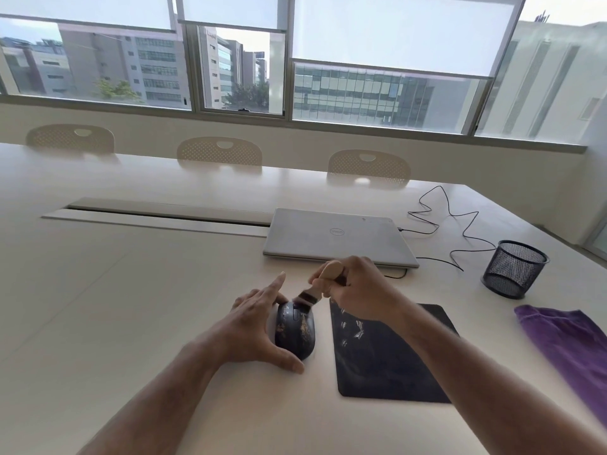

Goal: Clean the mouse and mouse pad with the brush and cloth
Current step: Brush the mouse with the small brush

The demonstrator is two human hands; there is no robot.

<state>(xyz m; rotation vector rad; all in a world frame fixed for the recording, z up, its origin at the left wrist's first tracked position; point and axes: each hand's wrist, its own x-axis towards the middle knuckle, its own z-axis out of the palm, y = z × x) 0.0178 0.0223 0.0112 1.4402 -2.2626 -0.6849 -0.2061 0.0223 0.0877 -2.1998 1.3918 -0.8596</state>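
A pale table (115, 290) fills the lower frame. At lower centre the dark mouse (295, 330), long axis pointing up-frame, is braced by the left hand (259, 326), thumb and straight fingers flanking it. The brush (315, 287) is gripped by the right hand (358, 290), bristles on the mouse's far end; the mouse pad (387, 366) lies right of it, the purple cloth (571, 343) at the right edge. A closed laptop (338, 238), chairs and windows are seen beyond

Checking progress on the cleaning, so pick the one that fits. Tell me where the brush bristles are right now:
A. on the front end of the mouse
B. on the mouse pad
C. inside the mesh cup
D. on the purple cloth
A: the right hand grips the brush with its bristles down on the front end of the mouse, which the left hand steadies on the table beside the mouse pad.
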